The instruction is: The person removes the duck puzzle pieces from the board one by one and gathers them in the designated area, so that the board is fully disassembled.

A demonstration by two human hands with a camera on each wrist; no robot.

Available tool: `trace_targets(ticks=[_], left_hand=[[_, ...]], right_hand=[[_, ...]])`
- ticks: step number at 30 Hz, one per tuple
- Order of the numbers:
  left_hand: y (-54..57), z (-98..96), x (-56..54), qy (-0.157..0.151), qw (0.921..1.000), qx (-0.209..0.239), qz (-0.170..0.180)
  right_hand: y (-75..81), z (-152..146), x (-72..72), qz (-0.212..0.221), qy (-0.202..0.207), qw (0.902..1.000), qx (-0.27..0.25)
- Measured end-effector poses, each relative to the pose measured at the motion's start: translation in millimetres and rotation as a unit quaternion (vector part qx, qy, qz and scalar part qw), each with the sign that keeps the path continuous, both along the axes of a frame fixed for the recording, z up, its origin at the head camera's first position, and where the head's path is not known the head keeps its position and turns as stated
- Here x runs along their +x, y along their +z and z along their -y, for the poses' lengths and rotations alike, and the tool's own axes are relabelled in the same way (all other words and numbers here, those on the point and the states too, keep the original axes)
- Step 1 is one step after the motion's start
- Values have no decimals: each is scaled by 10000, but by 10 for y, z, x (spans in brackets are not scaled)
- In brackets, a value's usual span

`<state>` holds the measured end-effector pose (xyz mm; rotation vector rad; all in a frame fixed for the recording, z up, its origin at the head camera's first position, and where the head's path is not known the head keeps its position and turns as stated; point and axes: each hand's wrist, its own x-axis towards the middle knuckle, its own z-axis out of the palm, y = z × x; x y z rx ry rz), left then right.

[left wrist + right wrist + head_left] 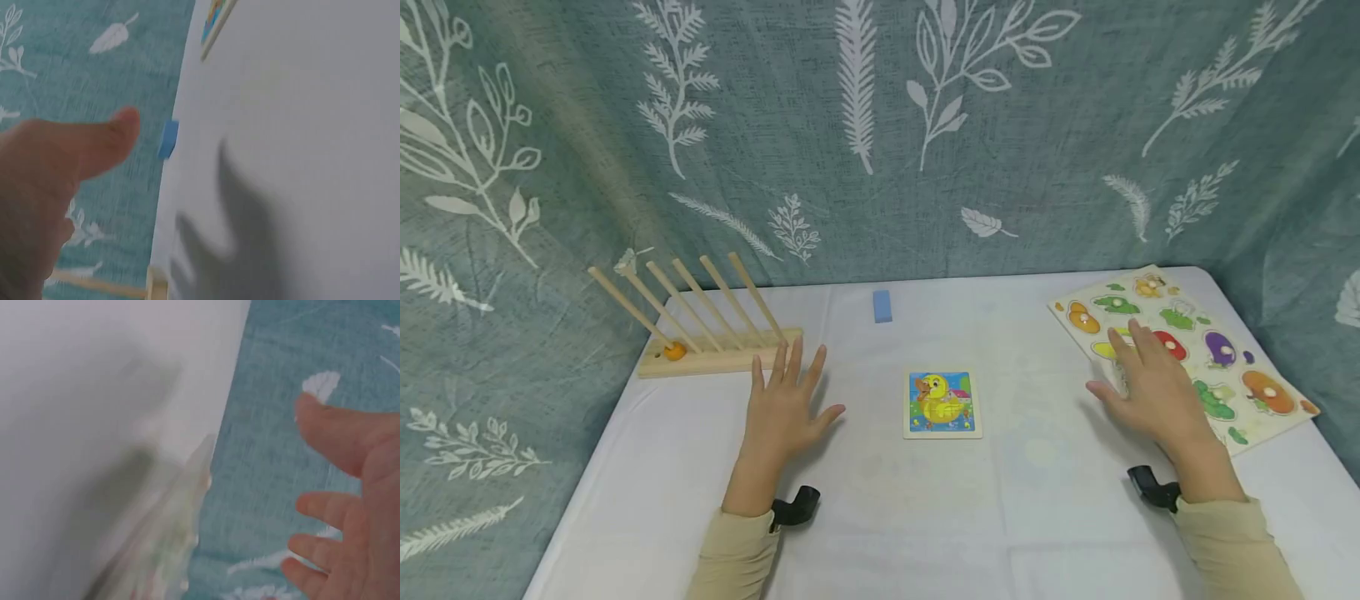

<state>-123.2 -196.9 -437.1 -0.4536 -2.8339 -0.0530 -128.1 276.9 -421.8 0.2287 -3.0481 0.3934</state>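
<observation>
My left hand (785, 417) is held above the white table with its fingers spread, holding nothing. Just beyond its fingertips lies a wooden base with several upright pegs (722, 357), and an orange bead (674, 351) sits at the foot of the leftmost peg. The right hand (1157, 392), also spread and holding nothing, hovers over the left part of a vegetable peg puzzle board (1270, 425), hiding some of its pieces. Between the hands lies a small square duck puzzle (942, 406). In the left wrist view the thumb (100, 144) sticks out straight.
A small blue block (882, 307) lies near the table's back edge. The white tabletop (925, 517) ends at a teal curtain (820, 125) with white leaf prints, which hangs behind and on both sides. Black wrist straps with cameras (797, 506) sit at the sleeves' cuffs.
</observation>
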Motion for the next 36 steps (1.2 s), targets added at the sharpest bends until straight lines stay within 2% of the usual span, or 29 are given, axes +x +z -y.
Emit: trace_targets(ticks=[5, 8, 11, 15, 18, 23, 28, 33, 36], left_hand=[[-29, -241, -85, -275, 9994, 94, 196], [-85, -392, -129, -461, 9979, 357, 269], [-160, -539, -160, -596, 9942, 704, 551], [-250, -714, -197, -780, 9828, 1278, 1084], [-304, -809, -228, -923, 9719, 1686, 1362], [-386, -869, -250, -1059, 9540, 2283, 1629], [-464, -864, -251, -1139, 9395, 2773, 1656], [-487, -859, -245, -1164, 9319, 2994, 1686], [-477, -846, -232, -1122, 9315, 2990, 1741]], right_hand=[[-61, 219, -103, 90, 440, 9978, -479], [-104, 379, -173, 97, 654, 9953, -706], [-153, 553, -237, 154, 806, 9928, -873], [-207, 805, -309, 298, 921, 9887, -1147], [-236, 1002, -360, 379, 1055, 9829, -1462], [-245, 1337, -427, 573, 1435, 9666, -2045], [-250, 1648, -476, 884, 1849, 9491, -2392], [-329, 1852, -494, 1137, 1910, 9444, -2424], [-406, 1916, -483, 1117, 1835, 9443, -2492]])
